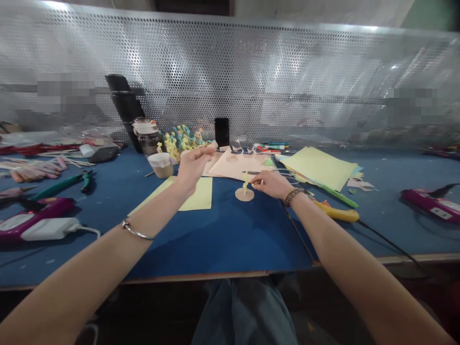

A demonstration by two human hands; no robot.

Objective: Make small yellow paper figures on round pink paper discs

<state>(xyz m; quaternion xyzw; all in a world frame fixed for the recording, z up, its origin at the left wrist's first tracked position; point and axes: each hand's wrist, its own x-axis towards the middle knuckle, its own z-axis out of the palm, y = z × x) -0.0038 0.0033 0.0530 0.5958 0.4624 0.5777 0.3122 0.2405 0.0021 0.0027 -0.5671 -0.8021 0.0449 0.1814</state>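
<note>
Risking a topple from any slip of the closed right grip [271, 185] pinching the yellow paper cutout [245, 183] upright on a card disc [245, 194], left grip [195, 166] open and empty above the surface [223, 244].

A perforated silver metal screen [230, 81] runs behind the long blue bench [223, 251]. A pale wall [323, 10] rises above it.

No words can be read from here; the white label [441, 213] on the purple tool [417, 197] is too blurred.
</note>
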